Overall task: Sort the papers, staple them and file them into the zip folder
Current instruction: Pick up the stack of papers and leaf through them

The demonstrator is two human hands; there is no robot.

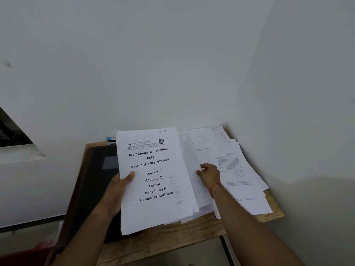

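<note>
Sorting underway: left hand [123,182] grips stack [153,179]; right hand [209,174] pinches sheet [189,156] beside loose papers [243,170]. Stapling, filing into folder [99,175] not yet done.

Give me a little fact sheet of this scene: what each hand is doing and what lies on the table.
Left hand: grips paper stack, thumb on cover titled Pre Examination Training
Right hand: pinches edge of one sheet
Table: wooden, in a wall corner
Loose papers: spread over table's right side
Dark folder: flat on table's left, beneath the stack
</note>
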